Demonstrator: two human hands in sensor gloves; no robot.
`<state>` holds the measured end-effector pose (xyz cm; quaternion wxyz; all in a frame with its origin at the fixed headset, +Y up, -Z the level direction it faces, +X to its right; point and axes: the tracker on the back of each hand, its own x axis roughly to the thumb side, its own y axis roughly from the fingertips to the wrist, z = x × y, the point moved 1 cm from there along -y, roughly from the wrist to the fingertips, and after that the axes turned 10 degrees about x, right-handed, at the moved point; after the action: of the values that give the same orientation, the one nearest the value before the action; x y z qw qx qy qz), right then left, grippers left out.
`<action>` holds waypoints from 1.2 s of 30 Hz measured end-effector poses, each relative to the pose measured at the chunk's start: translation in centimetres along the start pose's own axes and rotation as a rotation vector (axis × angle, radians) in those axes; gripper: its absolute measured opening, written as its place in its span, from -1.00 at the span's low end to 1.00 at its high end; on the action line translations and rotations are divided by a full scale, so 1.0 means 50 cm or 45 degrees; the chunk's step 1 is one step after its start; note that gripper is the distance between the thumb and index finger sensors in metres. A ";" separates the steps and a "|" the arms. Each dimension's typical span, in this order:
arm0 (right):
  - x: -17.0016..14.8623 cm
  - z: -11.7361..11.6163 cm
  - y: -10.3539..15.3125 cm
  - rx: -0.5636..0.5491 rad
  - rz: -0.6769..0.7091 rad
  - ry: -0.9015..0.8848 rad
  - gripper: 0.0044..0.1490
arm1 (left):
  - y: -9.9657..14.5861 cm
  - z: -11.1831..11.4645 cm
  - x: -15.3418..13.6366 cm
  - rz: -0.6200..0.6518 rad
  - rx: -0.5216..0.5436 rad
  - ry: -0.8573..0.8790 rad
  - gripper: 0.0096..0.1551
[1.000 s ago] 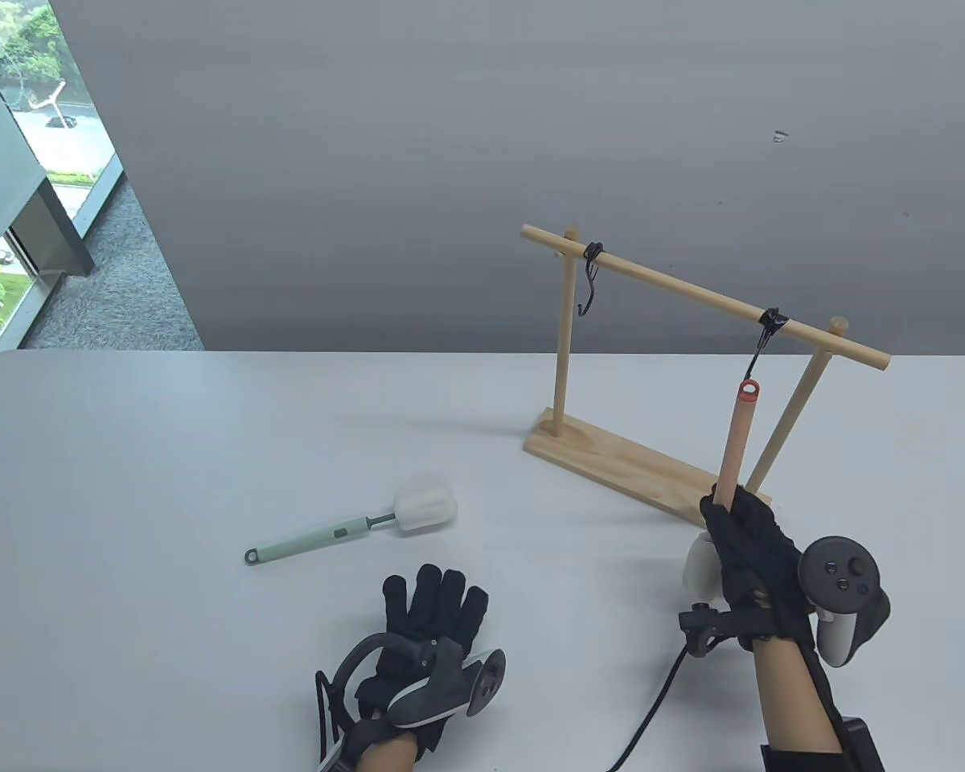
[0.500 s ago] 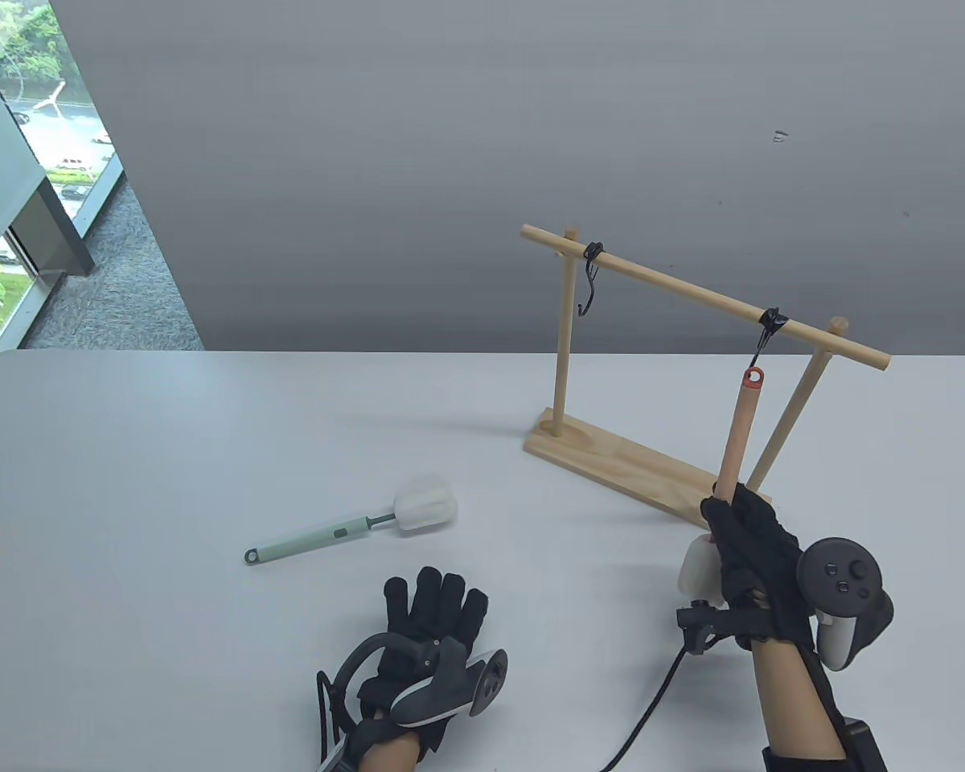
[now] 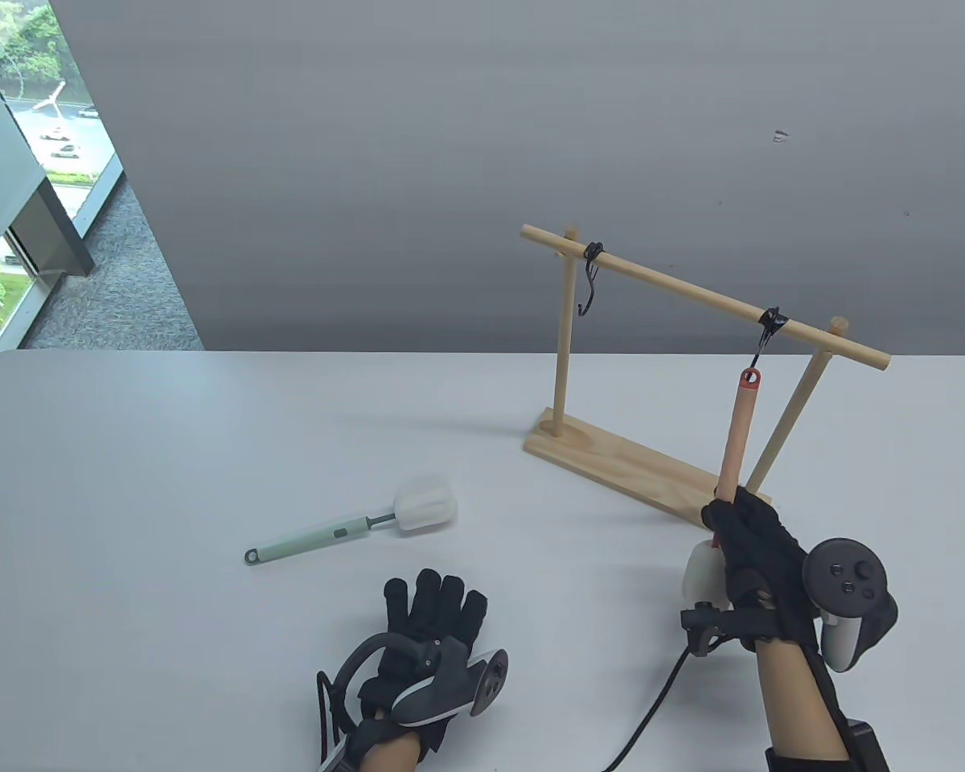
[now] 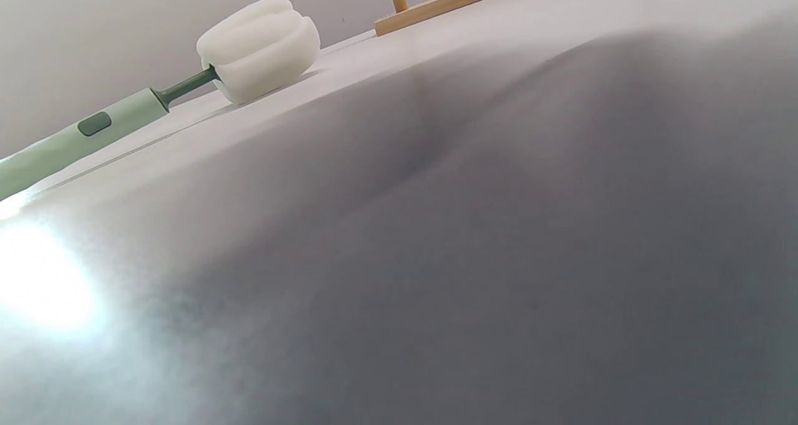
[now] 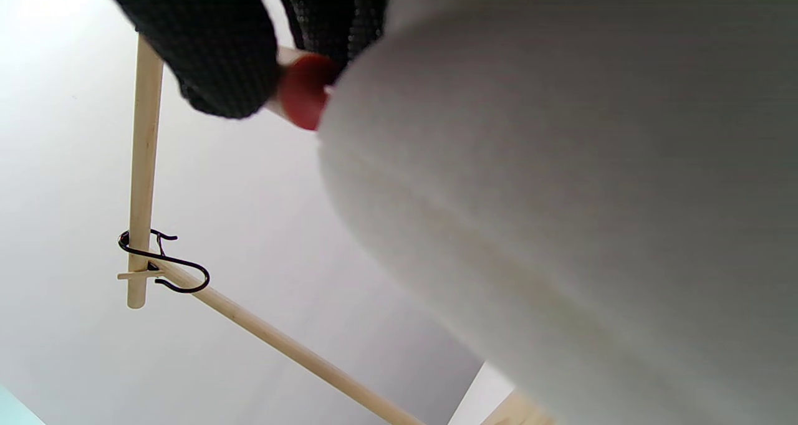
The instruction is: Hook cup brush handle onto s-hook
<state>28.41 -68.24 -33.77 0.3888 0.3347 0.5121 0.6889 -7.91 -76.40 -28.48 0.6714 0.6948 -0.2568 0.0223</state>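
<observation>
Table view: at lower right, your right hand (image 3: pixel 752 555) is clenched around the lower handle of the orange cup brush (image 3: pixel 736 438), just above its white sponge head (image 3: pixel 704 572). The handle rises almost upright; its red end loop (image 3: pixel 750 376) meets the lower end of the right s-hook (image 3: pixel 764 342) on the rack's rail (image 3: pixel 704 296). Whether the loop is seated on the hook cannot be told. A second s-hook (image 3: pixel 589 277) hangs near the rail's left end. At bottom centre, your left hand (image 3: pixel 426 623) lies flat on the table (image 3: pixel 169 450), fingers spread, grasping nothing. A green brush (image 3: pixel 354 527) lies just above it.

Left wrist view: the green brush (image 4: pixel 156 98) crosses the upper left; blurred table surface fills the rest.

Right wrist view: gloved fingers (image 5: pixel 212 45) at the top edge pinch the handle beside its red collar (image 5: pixel 303 91); the sponge head (image 5: pixel 561 213) fills the right side. The left s-hook (image 5: pixel 163 268) appears at lower left.
</observation>
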 end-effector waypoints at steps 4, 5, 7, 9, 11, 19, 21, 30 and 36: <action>0.001 0.002 0.000 0.001 0.000 -0.012 -0.36 | -0.001 0.001 0.001 0.004 -0.010 -0.004 -0.06; 0.001 0.002 -0.001 0.000 -0.002 -0.013 -0.36 | -0.001 0.001 0.001 0.004 -0.011 -0.004 -0.06; 0.000 0.002 -0.001 0.004 -0.004 -0.010 -0.35 | -0.001 0.001 0.002 0.005 -0.013 -0.005 -0.06; -0.004 0.003 -0.001 0.005 -0.013 -0.009 -0.35 | -0.001 0.001 0.002 0.006 -0.016 -0.005 -0.06; -0.009 0.004 -0.001 0.006 -0.028 -0.009 -0.35 | 0.000 0.001 0.002 0.006 -0.018 -0.005 -0.06; -0.036 0.013 -0.004 -0.011 -0.087 -0.043 -0.35 | 0.000 0.001 0.002 0.006 -0.021 -0.005 -0.06; -0.042 0.015 -0.004 -0.014 -0.102 -0.046 -0.35 | 0.000 0.001 0.002 0.007 -0.027 -0.005 -0.06; -0.055 0.020 -0.003 -0.032 -0.142 -0.056 -0.34 | 0.000 0.001 0.003 0.009 -0.036 -0.007 -0.06; -0.055 0.021 -0.003 -0.052 -0.137 -0.042 -0.34 | 0.000 0.001 0.004 0.010 -0.042 -0.010 -0.06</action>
<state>30.65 -70.17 -33.81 0.4402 0.3099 0.5088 0.6718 -7.75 -76.52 -28.43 0.6816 0.6828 -0.2624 0.0181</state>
